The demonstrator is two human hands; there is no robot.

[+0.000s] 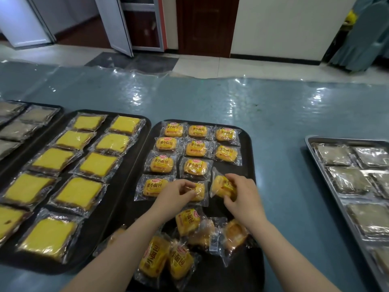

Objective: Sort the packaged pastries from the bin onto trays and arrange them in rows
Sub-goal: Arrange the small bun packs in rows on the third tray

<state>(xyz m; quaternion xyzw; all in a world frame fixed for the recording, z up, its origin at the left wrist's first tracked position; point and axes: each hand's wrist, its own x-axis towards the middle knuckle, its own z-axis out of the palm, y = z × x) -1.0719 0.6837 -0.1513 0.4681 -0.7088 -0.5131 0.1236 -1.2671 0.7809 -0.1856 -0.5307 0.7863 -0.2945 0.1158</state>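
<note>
A black tray in the middle holds small yellow bun packets set in rows of three. My left hand pinches a bun packet lying in the fourth row's middle spot. My right hand grips another bun packet, tilted, just right of it. A loose heap of several bun packets lies on the near end of the same tray, between my forearms.
A black tray of square yellow cake slices in two columns lies to the left, with another dark tray of grey packets beyond. A metal tray of grey packets sits at right. Blue plastic-covered table stretches behind.
</note>
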